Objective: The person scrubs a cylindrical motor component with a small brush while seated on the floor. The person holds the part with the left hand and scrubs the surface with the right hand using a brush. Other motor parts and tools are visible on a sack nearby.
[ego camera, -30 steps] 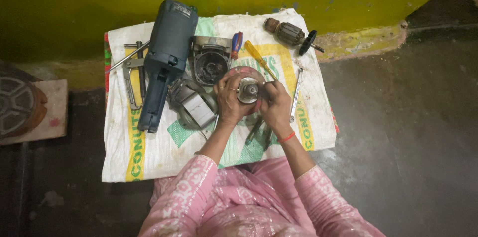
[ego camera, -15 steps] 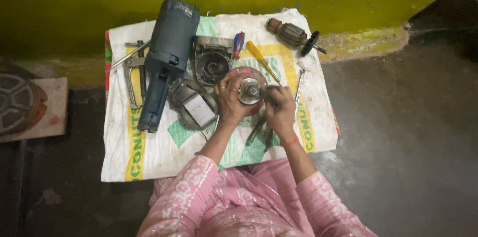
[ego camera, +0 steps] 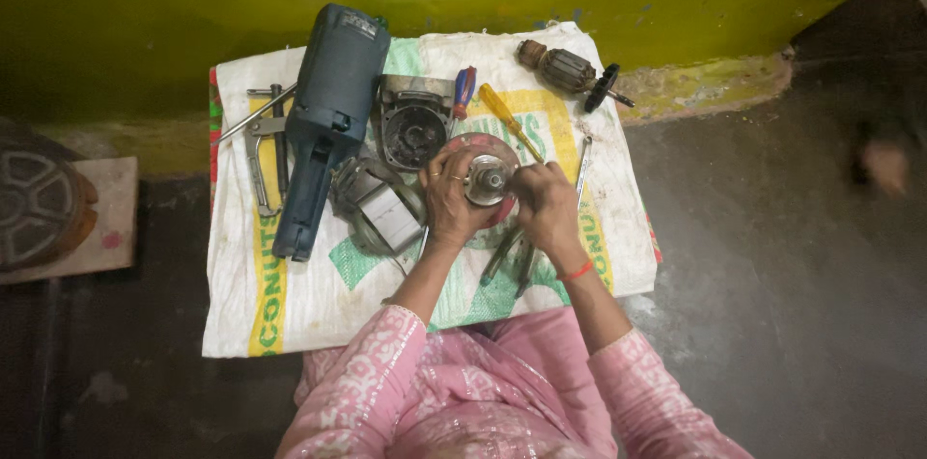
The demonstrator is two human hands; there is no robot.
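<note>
Single head-worn view, straight down, fairly near, over the white sack (ego camera: 290, 314).

Both hands, left (ego camera: 452, 200) and right (ego camera: 544, 208), grip a round metal part (ego camera: 486, 174) over a sack (ego camera: 290, 314), motor housing (ego camera: 326, 121) lying far left.

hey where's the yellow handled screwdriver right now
In the head view, the yellow-handled screwdriver lies on the white woven sack, just above the right hand, between the red-and-blue screwdriver and the motor armature.
</note>
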